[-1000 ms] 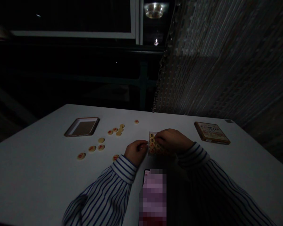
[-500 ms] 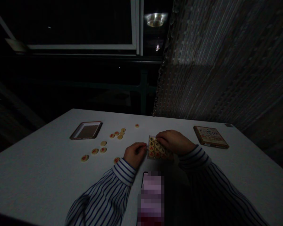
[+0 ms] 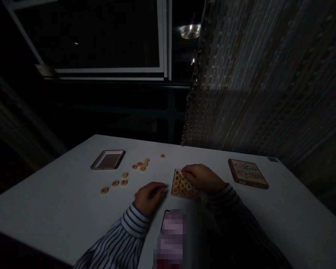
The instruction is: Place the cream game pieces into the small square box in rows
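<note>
A small clear-rimmed tray (image 3: 172, 191) holds rows of round wooden Chinese chess pieces (image 3: 182, 191) with red and black characters. My right hand (image 3: 204, 179) reaches over it from the right, fingers pressed together and fingertips down at the pieces near its far side. What is between those fingertips is hidden. Left of the tray, my left hand (image 3: 148, 198) hovers just off its edge, thumb and forefinger apart, with nothing visible in it. More loose pieces (image 3: 124, 182) lie scattered to the left, one (image 3: 136, 194) partly behind my left hand.
At the back left lies a shallow open box part (image 3: 109, 160). A flat printed box (image 3: 248, 173) lies at the right. A phone (image 3: 172, 235) is near me on the white table (image 3: 72, 209). A string curtain (image 3: 240, 93) hangs behind the table.
My left hand has drawn back from the tray's left edge, its fingers now off it. My right hand stays over the pieces. The whole view has shifted slightly.
</note>
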A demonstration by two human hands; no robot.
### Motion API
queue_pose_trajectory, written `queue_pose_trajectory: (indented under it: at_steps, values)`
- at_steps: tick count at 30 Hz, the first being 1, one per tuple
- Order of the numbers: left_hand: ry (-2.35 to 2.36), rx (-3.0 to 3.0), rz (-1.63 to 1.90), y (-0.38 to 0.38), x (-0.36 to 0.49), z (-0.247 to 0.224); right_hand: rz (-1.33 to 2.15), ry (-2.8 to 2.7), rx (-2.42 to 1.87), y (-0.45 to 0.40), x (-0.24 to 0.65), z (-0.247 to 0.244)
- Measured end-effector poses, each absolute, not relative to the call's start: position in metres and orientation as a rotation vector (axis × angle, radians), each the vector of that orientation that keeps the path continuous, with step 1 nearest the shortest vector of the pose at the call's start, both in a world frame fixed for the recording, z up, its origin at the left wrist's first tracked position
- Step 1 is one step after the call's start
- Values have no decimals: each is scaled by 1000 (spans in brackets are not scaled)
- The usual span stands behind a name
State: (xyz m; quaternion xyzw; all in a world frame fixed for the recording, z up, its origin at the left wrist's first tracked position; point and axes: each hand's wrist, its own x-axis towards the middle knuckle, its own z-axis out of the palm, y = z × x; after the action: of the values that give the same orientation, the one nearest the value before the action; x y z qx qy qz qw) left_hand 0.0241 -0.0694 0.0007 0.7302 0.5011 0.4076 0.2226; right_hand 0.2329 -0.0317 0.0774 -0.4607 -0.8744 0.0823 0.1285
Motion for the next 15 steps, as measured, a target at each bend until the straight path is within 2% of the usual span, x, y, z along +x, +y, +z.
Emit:
queue_pose_trajectory:
  at_steps: [15]
  values:
    - [1589,2195,1034,-109,-45,23,329,-2480,-1358,-34,234,90]
